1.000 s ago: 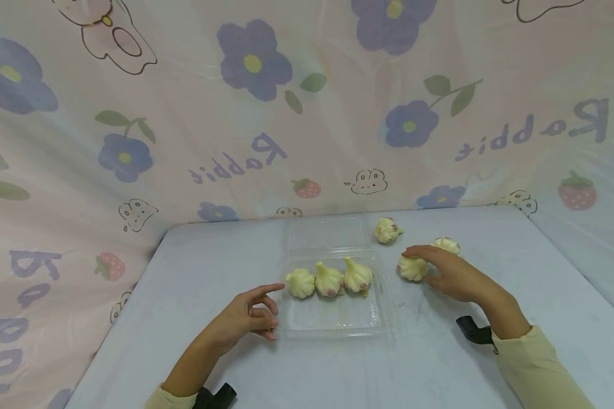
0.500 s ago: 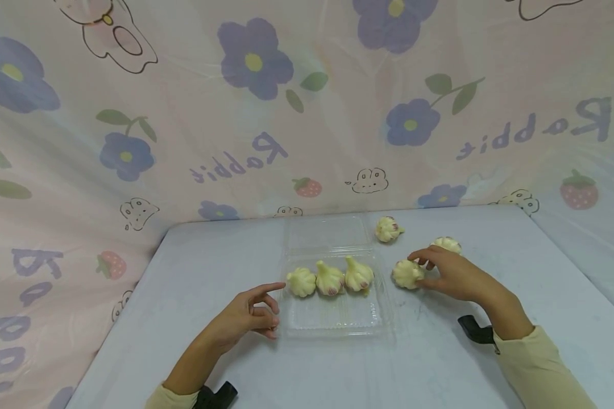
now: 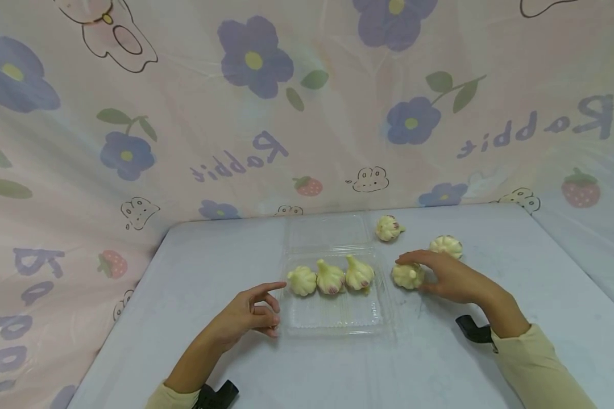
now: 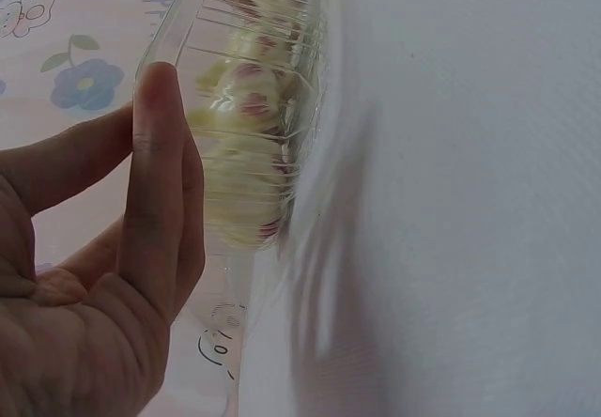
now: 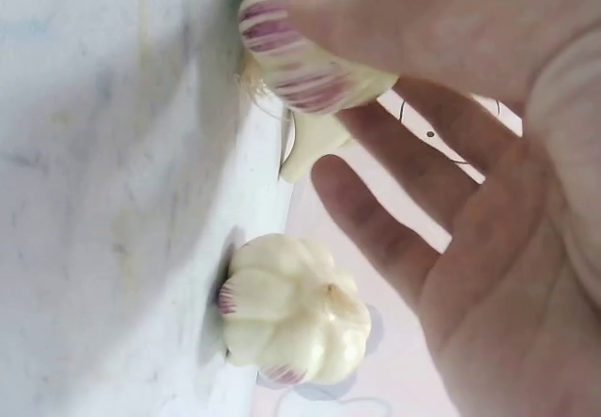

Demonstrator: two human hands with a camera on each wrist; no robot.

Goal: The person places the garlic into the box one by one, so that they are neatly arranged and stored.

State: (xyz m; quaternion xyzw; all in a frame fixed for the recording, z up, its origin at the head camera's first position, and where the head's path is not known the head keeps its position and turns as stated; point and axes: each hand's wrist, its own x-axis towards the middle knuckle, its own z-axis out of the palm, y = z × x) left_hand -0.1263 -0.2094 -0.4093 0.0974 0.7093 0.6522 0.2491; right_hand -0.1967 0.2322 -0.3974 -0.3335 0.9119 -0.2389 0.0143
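In the head view, a clear plastic clamshell box point(image 3: 332, 318) lies with its lid folded back, holding a row of garlic bulbs point(image 3: 330, 278). My left hand point(image 3: 243, 318) is beside the box's left edge with loosely bent fingers; the index fingertip meets or nearly meets the rim, and nothing is in the palm. Right of the box, my right hand point(image 3: 452, 276) holds a garlic bulb point(image 3: 407, 276) at the table. The right wrist view shows the thumb point(image 5: 376, 32) against that purple-streaked bulb point(image 5: 305, 74), with the fingers partly hidden behind it.
Another garlic bulb point(image 3: 446, 246) sits just behind my right hand, and one more bulb point(image 3: 388, 228) lies near the lid's right corner. A patterned curtain point(image 3: 327, 130) hangs behind the white table point(image 3: 215, 250).
The garlic bulb at my right hand has shifted slightly left and toward me, and its stem has turned. My right fingers have re-placed themselves around it. The left hand stays still.
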